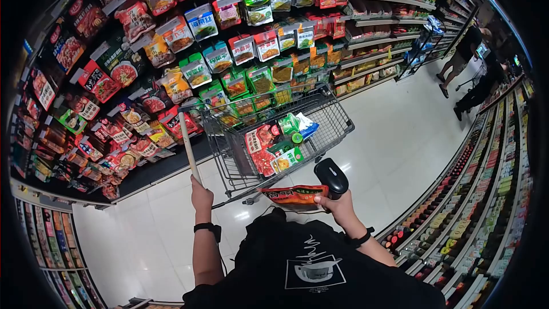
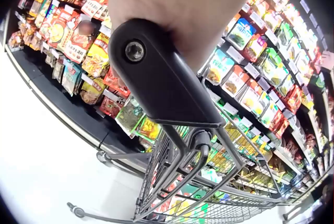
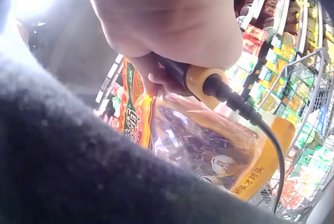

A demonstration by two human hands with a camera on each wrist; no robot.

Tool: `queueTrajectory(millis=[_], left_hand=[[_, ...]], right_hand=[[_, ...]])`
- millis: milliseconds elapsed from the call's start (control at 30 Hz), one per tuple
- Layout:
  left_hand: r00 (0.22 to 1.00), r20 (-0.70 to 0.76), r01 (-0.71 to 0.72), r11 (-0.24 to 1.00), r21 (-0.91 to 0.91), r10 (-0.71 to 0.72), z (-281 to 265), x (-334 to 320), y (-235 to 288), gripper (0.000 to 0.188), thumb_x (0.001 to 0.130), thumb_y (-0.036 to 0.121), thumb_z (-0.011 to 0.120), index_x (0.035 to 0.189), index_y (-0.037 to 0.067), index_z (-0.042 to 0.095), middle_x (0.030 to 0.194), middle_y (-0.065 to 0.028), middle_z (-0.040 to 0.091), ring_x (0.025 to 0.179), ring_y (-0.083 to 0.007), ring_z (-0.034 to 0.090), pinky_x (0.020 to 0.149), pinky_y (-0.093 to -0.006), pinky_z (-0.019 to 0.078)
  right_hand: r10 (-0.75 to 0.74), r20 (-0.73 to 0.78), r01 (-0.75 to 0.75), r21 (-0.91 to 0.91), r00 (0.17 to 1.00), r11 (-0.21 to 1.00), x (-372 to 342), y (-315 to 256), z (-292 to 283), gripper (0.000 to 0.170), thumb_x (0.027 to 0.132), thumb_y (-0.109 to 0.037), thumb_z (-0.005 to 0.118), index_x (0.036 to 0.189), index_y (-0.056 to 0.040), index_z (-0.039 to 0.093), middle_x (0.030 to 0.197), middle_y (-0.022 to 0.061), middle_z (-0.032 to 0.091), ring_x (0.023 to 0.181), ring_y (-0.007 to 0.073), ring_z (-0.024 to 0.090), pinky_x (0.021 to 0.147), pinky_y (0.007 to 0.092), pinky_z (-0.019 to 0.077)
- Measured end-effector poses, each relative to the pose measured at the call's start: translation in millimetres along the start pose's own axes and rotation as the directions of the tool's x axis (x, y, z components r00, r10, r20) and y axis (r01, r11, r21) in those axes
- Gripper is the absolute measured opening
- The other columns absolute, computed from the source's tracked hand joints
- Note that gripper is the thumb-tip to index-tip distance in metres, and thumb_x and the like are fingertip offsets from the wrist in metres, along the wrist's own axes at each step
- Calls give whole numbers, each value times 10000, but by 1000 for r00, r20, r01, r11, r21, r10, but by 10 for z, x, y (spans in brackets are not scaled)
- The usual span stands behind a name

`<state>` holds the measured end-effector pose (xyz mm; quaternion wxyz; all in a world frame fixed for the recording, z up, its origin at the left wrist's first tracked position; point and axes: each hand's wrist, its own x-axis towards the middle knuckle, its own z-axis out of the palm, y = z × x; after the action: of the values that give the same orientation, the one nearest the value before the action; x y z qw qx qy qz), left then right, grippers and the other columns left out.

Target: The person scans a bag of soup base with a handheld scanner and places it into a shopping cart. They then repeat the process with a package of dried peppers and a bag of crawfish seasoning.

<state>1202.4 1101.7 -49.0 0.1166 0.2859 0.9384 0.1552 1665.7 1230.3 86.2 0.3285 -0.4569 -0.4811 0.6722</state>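
My left hand (image 1: 201,199) is curled round the near end of the cart's push handle (image 1: 187,143); in the left wrist view, the hand (image 2: 182,4) is above the handle's black end piece (image 2: 162,78). With my right hand (image 1: 338,206) I hold a black scanner-like device (image 1: 331,176) and a red and orange packet (image 1: 294,194), the thumb on the packet's edge. The right wrist view shows that hand (image 3: 172,20) over the clear-sided packet (image 3: 203,140), with a cable (image 3: 271,140) running from the device's yellow-ringed end. The cart (image 1: 229,137) holds several packets, among them a red one (image 1: 262,143).
Shelves of hanging packets (image 1: 234,51) stand beyond the cart. Rows of jars and bottles (image 1: 457,223) line the right side. Two people (image 1: 472,51) are in the aisle at the upper right. Pale floor tiles (image 1: 372,143) show around the cart.
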Motion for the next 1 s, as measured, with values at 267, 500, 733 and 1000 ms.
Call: queueTrajectory(millis=[267, 500, 733, 1000], left_hand=[[995, -37, 93, 994, 50, -91, 104, -568, 100, 864, 866, -17, 581, 1661, 66, 252, 1146, -207, 767, 1055, -418, 742, 894, -508, 591], [993, -113, 36, 998, -45, -41, 311, -1033, -69, 814, 860, -24, 564, 1628, 41, 303, 1067, -194, 767, 1010, -420, 743, 895, -502, 586], [993, -76, 84, 994, -70, -89, 374, -1588, -88, 860, 871, -23, 574, 1660, 7, 232, 1067, -171, 766, 994, -393, 747, 896, -486, 587], [989, -106, 79, 968, -236, -106, 421, -2055, -115, 812, 847, -28, 574, 1605, 31, 289, 1049, -183, 771, 963, -428, 748, 863, -514, 591]], right_hand=[[55, -76, -49, 75, 996, 996, -749, 309, -880, 308, 863, -39, 886, 1113, -5, 709, 869, 16, 717, 741, 89, 656, 664, 267, 534], [45, -57, -37, 138, 997, 990, -1116, 650, -1307, 309, 861, -47, 890, 1108, 12, 715, 979, 37, 751, 867, 105, 688, 753, 284, 568], [45, -47, -37, 156, 998, 987, -1369, 440, -1323, 170, 870, -7, 847, 987, -3, 725, 763, 15, 699, 613, 75, 604, 539, 247, 444], [71, -6, -69, 203, 997, 977, -1440, 447, -1115, 166, 850, 14, 824, 987, -7, 734, 728, 16, 676, 549, 75, 564, 502, 235, 404]])
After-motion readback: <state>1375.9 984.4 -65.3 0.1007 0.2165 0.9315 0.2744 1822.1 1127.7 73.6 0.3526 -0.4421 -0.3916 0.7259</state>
